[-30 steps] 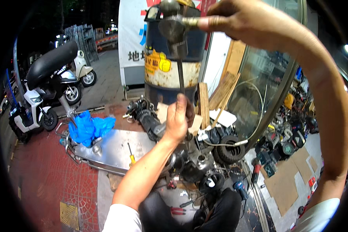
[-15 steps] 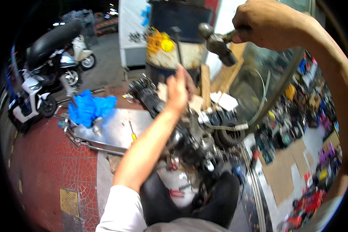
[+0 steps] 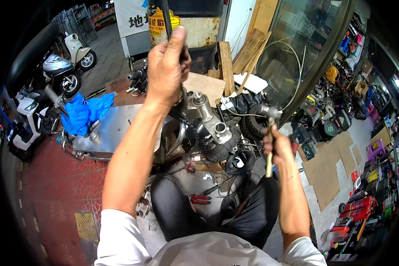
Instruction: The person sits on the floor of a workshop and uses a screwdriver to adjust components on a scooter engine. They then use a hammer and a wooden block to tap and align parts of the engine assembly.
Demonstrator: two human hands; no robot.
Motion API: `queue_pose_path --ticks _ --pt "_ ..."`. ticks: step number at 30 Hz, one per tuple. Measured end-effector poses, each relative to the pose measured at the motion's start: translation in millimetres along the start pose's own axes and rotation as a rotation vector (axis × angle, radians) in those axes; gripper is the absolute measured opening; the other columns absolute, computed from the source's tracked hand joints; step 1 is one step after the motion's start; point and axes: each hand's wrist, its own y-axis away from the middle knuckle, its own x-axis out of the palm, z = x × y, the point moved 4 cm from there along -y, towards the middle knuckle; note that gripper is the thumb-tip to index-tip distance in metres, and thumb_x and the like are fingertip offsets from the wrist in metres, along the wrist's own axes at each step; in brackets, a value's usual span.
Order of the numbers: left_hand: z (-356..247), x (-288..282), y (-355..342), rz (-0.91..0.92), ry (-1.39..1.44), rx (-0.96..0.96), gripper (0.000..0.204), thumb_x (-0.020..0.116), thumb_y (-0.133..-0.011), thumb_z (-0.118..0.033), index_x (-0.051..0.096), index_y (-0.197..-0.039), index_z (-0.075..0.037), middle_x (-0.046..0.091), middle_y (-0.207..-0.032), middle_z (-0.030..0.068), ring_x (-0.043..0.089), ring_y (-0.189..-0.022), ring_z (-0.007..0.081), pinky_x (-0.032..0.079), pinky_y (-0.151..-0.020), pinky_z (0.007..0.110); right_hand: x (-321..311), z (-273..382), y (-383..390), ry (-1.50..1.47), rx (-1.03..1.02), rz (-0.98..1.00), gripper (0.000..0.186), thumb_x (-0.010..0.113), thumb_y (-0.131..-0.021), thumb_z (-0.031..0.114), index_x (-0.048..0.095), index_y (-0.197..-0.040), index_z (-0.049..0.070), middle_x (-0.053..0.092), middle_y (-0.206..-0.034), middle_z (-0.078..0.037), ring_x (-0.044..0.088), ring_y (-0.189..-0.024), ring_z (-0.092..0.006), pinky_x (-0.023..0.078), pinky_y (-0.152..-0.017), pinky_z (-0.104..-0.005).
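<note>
My left hand [image 3: 168, 71] is closed round a dark metal rod [image 3: 166, 20], raised upright over a machine part; the rod's lower end is mostly hidden behind my hand and forearm. Just right of it sits a steel fork-like assembly [image 3: 203, 107] with round bores, on dark, greasy parts. My right hand [image 3: 277, 146] grips a hammer [image 3: 271, 113] by its pale handle, head upward, low over my right knee beside a tyre [image 3: 252, 128]. A silver metal deck [image 3: 111, 128] with a crumpled blue plastic bag [image 3: 82, 113] lies left of my left forearm.
Parked scooters [image 3: 29, 126] stand left. Ahead are a rusty drum [image 3: 201, 26], leaning planks [image 3: 226, 66] and a glass door [image 3: 288, 40]. Red-handled pliers [image 3: 200, 198] lie between my legs. Heaped tools and parts [image 3: 332, 119] and cardboard [image 3: 321, 175] cover the floor at right.
My left hand has moved up and left, lifting the rod off the assembly. My right hand, with the hammer, has swung down from high above to knee level. The view has shifted slightly.
</note>
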Motion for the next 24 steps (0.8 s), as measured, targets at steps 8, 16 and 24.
queue_pose_path --ticks 8,16,24 --pt "30 -70 47 0.089 -0.851 -0.181 0.024 0.071 -0.096 -0.020 0.072 -0.103 0.002 0.063 -0.079 -0.0012 0.055 -0.073 0.0083 0.044 -0.066 0.027 1 -198 -52 -0.162 0.462 0.198 0.046 0.045 -0.108 0.051 0.062 -0.110 0.009 0.048 -0.069 0.003 0.036 -0.051 -0.0085 0.033 -0.049 -0.0279" --pt "-41 -261 153 -0.567 -1.236 -0.421 0.023 0.068 -0.098 -0.025 0.074 -0.097 -0.002 0.063 -0.073 0.0004 0.052 -0.064 0.0098 0.040 -0.059 0.029 4 -203 -52 -0.164 0.458 0.297 0.047 0.049 -0.106 0.055 0.061 -0.112 0.010 0.046 -0.068 0.005 0.036 -0.051 -0.0078 0.031 -0.049 -0.0269" --pt "22 -251 179 -0.341 -1.423 -0.560 0.024 0.077 -0.086 -0.019 0.074 -0.097 0.002 0.074 -0.081 0.0162 0.070 -0.075 0.0240 0.053 -0.072 0.039 4 -204 -53 -0.100 0.444 0.281 0.045 0.046 -0.107 0.052 0.061 -0.112 0.010 0.046 -0.068 0.005 0.036 -0.051 -0.0079 0.031 -0.049 -0.0277"
